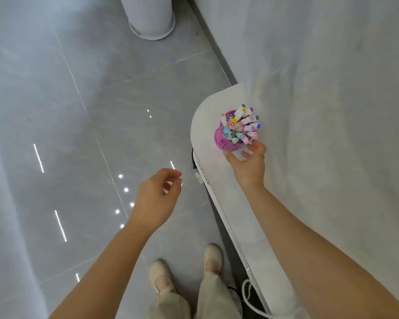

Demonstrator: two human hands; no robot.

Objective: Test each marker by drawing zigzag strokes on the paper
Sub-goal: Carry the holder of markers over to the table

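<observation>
A pink perforated cup (221,139) full of several white markers (243,124) with coloured caps stands near the rounded left end of a white table (203,116). My right hand (248,163) is just in front of the cup, fingers spread, with the fingertips close to the nearest marker caps and nothing held. My left hand (158,195) hangs over the floor left of the table, fingers loosely curled and holding nothing. No paper is visible.
A white cloth (332,111) covers most of the table to the right. A white ribbed cylinder (148,17) stands on the glossy grey tiled floor at the top. My shoes (161,277) are beside the table edge, with a white cord (249,300) hanging low.
</observation>
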